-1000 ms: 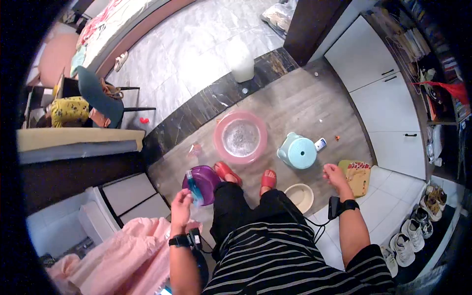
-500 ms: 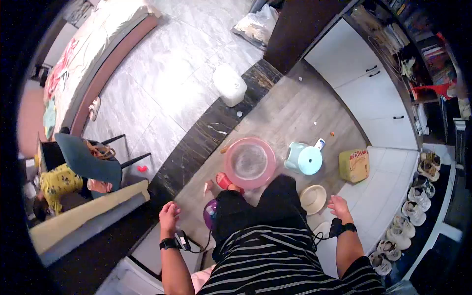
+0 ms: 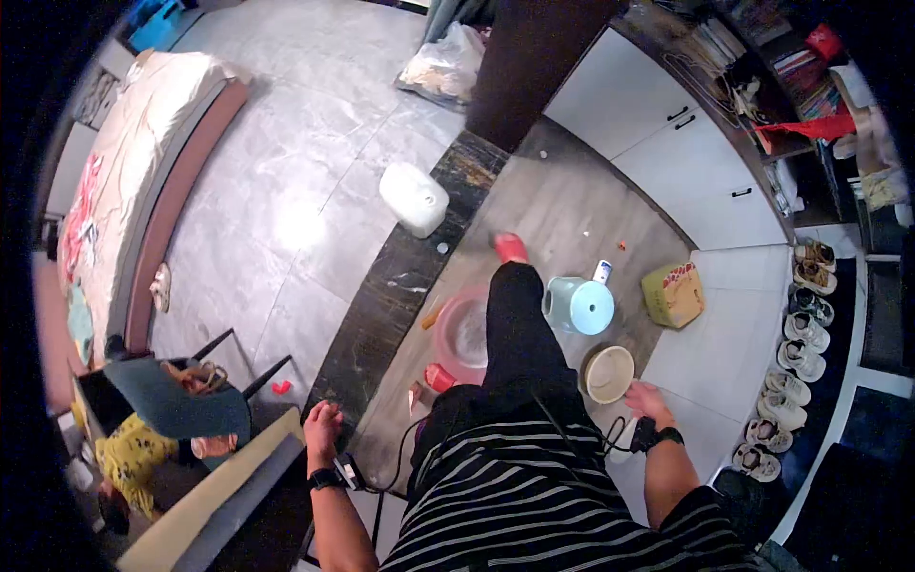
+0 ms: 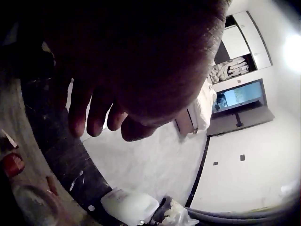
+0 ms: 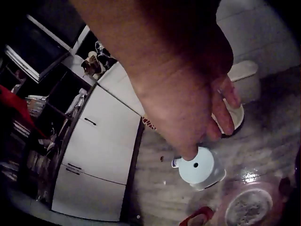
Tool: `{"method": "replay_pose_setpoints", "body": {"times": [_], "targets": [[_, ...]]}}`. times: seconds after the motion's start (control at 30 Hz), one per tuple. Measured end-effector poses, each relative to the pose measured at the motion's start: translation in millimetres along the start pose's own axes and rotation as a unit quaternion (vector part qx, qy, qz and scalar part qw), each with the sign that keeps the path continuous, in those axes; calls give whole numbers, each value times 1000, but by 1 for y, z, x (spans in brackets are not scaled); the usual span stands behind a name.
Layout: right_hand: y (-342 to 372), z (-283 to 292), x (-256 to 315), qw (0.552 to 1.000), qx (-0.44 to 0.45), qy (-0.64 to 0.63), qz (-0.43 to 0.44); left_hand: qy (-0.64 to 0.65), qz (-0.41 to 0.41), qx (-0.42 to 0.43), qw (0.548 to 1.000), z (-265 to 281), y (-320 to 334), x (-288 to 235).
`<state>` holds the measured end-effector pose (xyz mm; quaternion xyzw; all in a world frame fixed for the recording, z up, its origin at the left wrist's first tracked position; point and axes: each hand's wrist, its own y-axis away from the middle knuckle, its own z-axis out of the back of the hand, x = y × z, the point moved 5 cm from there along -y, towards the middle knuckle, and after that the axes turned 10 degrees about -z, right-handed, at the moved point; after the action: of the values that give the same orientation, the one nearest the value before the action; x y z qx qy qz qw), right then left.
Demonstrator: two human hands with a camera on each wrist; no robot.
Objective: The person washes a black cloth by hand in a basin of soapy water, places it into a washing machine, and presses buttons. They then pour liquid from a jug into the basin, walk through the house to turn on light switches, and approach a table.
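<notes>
In the head view my left hand (image 3: 323,426) hangs in the air at the left of my body, holding nothing, its fingers loosely bent. My right hand (image 3: 650,404) is held out on the other side, relaxed and empty, above the floor beside a cream basin (image 3: 608,374). Between my legs and the dark stone strip stands a pink basin (image 3: 452,334), partly hidden by my leg. A light blue stool (image 3: 583,306) stands right of that leg. The left wrist view shows loosely hanging fingers (image 4: 96,117); the right wrist view shows relaxed fingers (image 5: 221,113).
A white plastic container (image 3: 414,199) stands at the dark stone strip (image 3: 391,276). A chair (image 3: 181,396) and a bed (image 3: 143,124) are on the left. At right are a yellow-green box (image 3: 674,296), white cabinets (image 3: 658,143) and a row of shoes (image 3: 803,334).
The view has shifted and turned. One red-slippered foot has stepped forward past the pink basin. The purple basin has almost gone out of sight behind my body. Both hands remain empty.
</notes>
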<state>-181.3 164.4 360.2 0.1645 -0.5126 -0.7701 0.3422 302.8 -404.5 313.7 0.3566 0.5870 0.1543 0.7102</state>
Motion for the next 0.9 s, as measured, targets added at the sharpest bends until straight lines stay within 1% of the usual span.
{"method": "replay_pose_setpoints", "body": {"times": [0.07,0.1,0.13,0.2,0.23,0.3,0.33,0.37,0.4,0.47,0.5,0.53,0.57,0.6,0.63,0.7,0.73,0.83,0.9], "targets": [[-4,-6,34,1000,11,14,-1,-4,16,-13,1000,-17,-6,-12],[-9,-11,59,1000,18,22,1,-28,2,-5,1000,-30,-2,-33],[-5,-17,86,1000,6,28,-3,-16,17,-21,999,-34,-5,-42],[5,-26,160,999,-16,46,-6,14,45,-61,997,-40,-10,-44],[-3,-30,195,997,-29,70,4,-72,-7,-35,997,-30,-17,-39],[-31,-43,274,996,-14,90,7,-103,-15,-54,993,-42,-32,-51],[-47,-46,307,995,-6,102,5,-47,31,-99,993,-57,-25,-70],[-83,-52,333,996,14,88,29,7,77,-144,986,-75,-22,-87],[-99,-59,363,995,31,74,63,-3,94,-151,984,-92,-26,-102],[-95,-80,436,993,56,76,76,-22,128,-158,979,-129,-42,-137],[-97,-88,464,991,69,77,84,-91,55,-98,990,-139,-65,-150],[-98,-95,491,989,81,80,95,-156,-19,-36,987,-143,-93,-155],[-98,-99,515,986,94,85,105,-93,16,-70,993,-177,-102,-190],[-96,-100,539,984,86,102,120,-28,47,-109,993,-213,-110,-226],[-92,-103,562,980,79,117,137,-40,13,-78,996,-232,-124,-250],[-102,-109,594,974,72,127,175,-57,-16,-84,995,-273,-139,-302],[-104,-112,606,973,69,131,174,-66,-30,-84,994,-287,-145,-322],[-105,-120,634,972,47,148,174,-71,-33,-60,995,-300,-165,-351],[-103,-130,645,969,44,166,176,-84,-17,-60,994,-293,-181,-356]]}}
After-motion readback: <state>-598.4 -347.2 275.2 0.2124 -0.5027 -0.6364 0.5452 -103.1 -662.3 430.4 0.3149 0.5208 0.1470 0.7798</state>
